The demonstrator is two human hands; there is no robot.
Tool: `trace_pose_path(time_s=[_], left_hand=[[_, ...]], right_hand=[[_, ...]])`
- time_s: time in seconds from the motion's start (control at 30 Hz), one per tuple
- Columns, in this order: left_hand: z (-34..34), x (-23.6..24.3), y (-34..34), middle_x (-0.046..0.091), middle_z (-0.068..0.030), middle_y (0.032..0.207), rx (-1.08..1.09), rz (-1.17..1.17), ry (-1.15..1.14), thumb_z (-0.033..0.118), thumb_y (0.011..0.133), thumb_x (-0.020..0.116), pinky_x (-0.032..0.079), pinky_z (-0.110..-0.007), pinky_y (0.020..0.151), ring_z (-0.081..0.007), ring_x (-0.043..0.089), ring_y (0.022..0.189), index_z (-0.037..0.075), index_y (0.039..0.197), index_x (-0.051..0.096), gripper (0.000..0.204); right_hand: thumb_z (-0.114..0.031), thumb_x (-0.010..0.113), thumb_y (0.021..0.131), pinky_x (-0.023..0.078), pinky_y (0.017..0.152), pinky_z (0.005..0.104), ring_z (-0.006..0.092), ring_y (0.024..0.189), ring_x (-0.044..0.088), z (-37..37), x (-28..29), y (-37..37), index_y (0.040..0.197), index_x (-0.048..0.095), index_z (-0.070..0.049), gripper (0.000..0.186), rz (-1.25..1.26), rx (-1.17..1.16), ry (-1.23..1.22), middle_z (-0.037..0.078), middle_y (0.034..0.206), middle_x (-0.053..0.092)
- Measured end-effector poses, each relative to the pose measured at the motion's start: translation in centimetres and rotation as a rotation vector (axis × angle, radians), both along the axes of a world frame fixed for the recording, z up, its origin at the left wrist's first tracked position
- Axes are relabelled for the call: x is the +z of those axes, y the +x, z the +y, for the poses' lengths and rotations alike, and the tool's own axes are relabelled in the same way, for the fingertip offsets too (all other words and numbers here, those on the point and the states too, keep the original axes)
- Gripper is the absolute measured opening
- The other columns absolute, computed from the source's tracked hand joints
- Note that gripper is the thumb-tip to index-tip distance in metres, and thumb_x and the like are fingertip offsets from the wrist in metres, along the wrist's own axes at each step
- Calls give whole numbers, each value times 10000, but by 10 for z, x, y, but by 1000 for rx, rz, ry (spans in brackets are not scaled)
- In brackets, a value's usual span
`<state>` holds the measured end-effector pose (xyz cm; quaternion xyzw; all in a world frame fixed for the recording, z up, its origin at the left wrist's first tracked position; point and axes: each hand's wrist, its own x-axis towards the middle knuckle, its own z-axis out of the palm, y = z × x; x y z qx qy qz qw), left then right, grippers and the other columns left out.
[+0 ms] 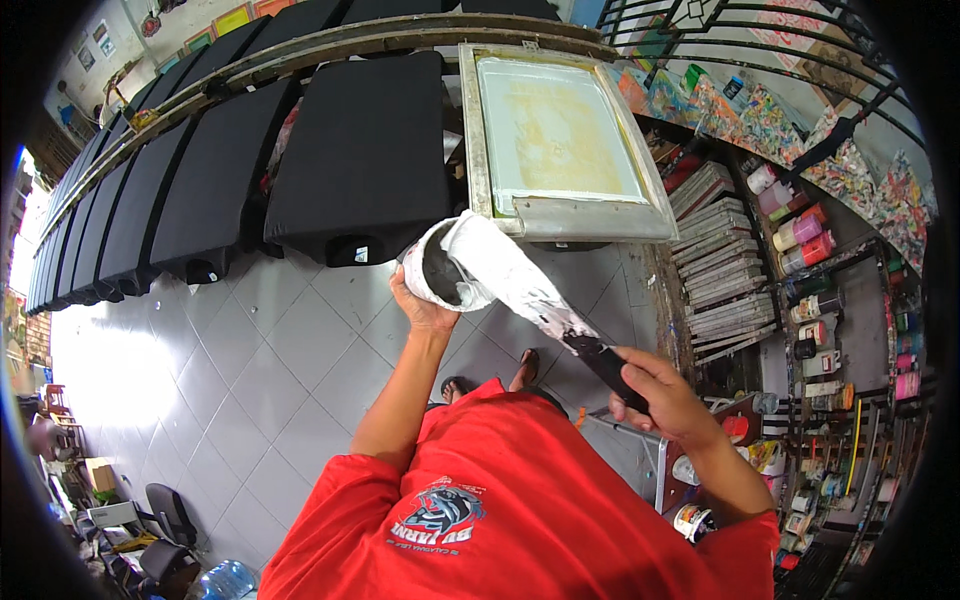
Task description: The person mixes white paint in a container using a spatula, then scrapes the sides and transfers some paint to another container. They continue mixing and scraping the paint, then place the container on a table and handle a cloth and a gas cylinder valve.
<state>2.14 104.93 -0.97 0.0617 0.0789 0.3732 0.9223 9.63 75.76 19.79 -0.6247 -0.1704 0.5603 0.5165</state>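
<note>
My left hand [426, 308] is wrapped round a tub [428, 268], tilted so that its mouth shows. White paint or ink coats the tub's rim and lies inside. My right hand [662, 392] grips the dark handle of a spatula [520, 285]; its broad blade is thickly covered in the white stuff. The blade's far end lies over the tub's rim; whether it touches is hard to tell. Just beyond stands a screen-printing frame [478, 150], its mesh yellowish in the middle and pale around. Black cloth [360, 150] covers the board left of it.
More black-covered boards [225, 185] run in a row to the left, along a rail [330, 40]. On the right, stacked frames [722, 265] and shelves of paint jars [800, 232] stand close by. A metal grille [760, 45] is at the far right. Grey tiles [290, 350] make up the floor.
</note>
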Motion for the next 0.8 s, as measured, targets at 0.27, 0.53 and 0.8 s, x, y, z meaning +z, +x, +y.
trace_pose_path(time_s=[0.27, 0.53, 0.8], left_hand=[[6, -1, 2, 570, -103, 1208, 29, -29, -59, 516, 791, 409, 448, -479, 937, -316, 544, 1095, 113, 1197, 560, 591], [10, 3, 23, 581, -68, 1173, 57, 49, -84, 477, 761, 477, 435, -464, 945, -276, 539, 1089, 98, 1159, 562, 556], [1, 8, 70, 567, -73, 1183, 10, 100, -115, 509, 781, 460, 432, -465, 937, -277, 523, 1098, 108, 1179, 553, 573]], right_hand=[[-330, 432, 964, 253, 337, 172, 39, 364, 308, -9, -57, -8, 1311, 416, -56, 443, 391, -38, -7, 88, 618, 526], [-327, 454, 952, 240, 319, 183, 39, 333, 279, -39, -39, 23, 1273, 443, -35, 434, 326, -52, -82, 129, 614, 548], [-305, 457, 955, 265, 346, 182, 38, 368, 346, -45, 9, 65, 1256, 479, 20, 443, -233, -65, -135, 89, 604, 571]])
